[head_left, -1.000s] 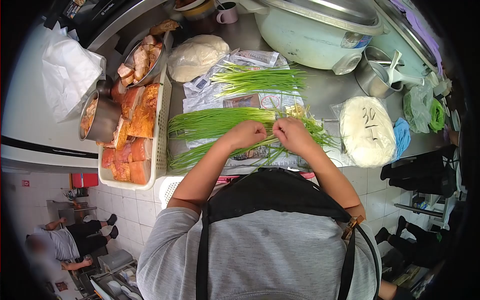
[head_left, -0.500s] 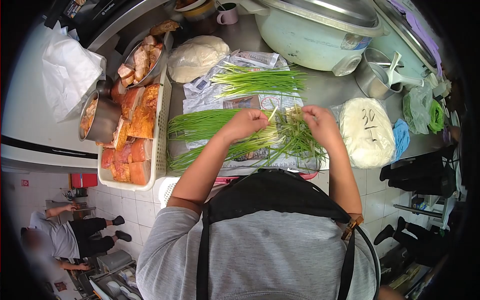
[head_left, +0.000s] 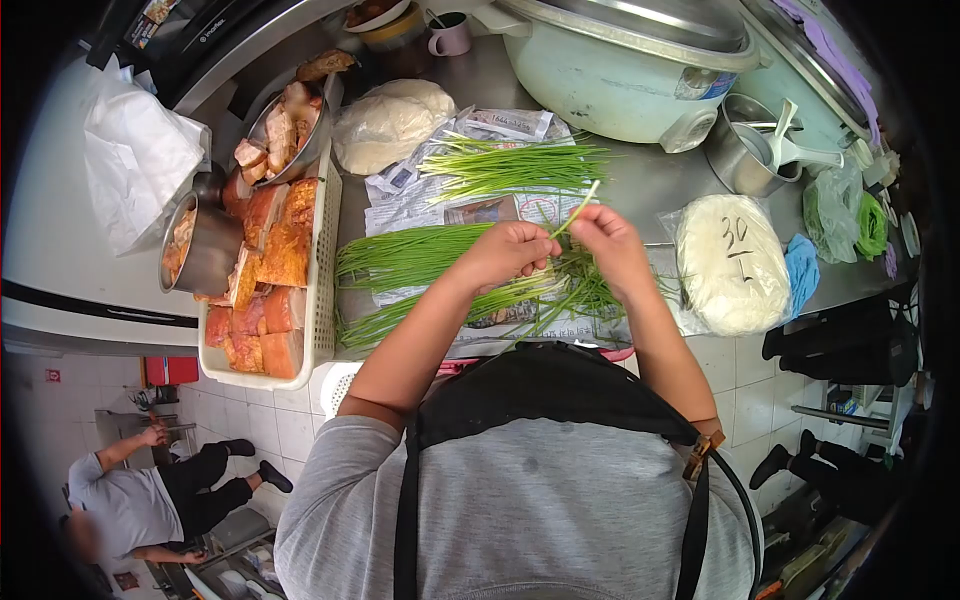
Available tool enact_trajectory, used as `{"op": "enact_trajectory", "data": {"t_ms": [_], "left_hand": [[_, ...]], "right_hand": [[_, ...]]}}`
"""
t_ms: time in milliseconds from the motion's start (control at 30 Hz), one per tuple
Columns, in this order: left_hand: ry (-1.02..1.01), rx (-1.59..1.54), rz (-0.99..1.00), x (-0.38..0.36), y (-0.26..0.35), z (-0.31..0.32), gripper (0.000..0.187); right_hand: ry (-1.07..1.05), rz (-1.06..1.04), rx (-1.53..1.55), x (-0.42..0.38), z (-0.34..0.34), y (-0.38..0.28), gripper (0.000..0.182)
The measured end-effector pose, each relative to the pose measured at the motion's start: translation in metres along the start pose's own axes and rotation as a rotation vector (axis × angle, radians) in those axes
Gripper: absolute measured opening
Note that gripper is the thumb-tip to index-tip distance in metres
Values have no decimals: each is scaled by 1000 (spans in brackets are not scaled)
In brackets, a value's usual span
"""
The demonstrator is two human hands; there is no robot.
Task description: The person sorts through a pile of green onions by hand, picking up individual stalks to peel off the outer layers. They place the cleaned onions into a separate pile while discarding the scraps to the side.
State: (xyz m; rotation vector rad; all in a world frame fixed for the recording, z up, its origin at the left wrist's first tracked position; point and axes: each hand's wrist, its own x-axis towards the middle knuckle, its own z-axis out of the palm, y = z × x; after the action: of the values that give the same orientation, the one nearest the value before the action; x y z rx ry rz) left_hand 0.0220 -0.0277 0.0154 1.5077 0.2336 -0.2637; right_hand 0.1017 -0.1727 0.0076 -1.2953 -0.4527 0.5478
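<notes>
A thin green chive (head_left: 584, 203) with a pale end slants up between my two hands. The fingers of my left hand (head_left: 512, 252) are closed in a pinch at its lower part. My right hand (head_left: 608, 245) pinches the same stalk just above, its tip sticking out past the fingers. Below and left of the hands lies a long bunch of chives (head_left: 405, 255) on newspaper (head_left: 390, 218). A second bunch (head_left: 515, 165) lies farther back, pale ends to the left. Loose, tangled green leaves (head_left: 590, 295) lie under my right hand, partly hidden by it.
A white basket (head_left: 325, 270) of roast pork (head_left: 284, 255) stands left, with a metal pot (head_left: 205, 250). A big lidded pale green pot (head_left: 610, 75) is at the back. To the right are a wrapped white bundle (head_left: 735, 265) and a metal pot with ladles (head_left: 735, 160). A person (head_left: 135, 500) stands at lower left.
My hands have come together from apart. The right hand moved left and now pinches the chive that the left hand held up. The person at lower left has shifted.
</notes>
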Motion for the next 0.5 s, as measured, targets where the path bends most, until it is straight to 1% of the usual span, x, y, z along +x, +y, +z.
{"op": "enact_trajectory", "data": {"t_ms": [67,167,300,400,500], "left_hand": [[8,4,2,0,3,3,16],[-9,-30,-15,-3,7,6,16],[-54,-71,-67,-6,-1,6,17],[-37,-80,-74,-6,-4,2,16],[-26,-81,-32,-3,-3,2,16]], "right_hand": [[-107,28,-93,-6,8,5,8],[-67,68,52,-1,3,16,7],[116,36,219,13,-10,-4,10],[245,-5,232,21,-23,-21,14],[160,111,40,12,-19,-25,20]]}}
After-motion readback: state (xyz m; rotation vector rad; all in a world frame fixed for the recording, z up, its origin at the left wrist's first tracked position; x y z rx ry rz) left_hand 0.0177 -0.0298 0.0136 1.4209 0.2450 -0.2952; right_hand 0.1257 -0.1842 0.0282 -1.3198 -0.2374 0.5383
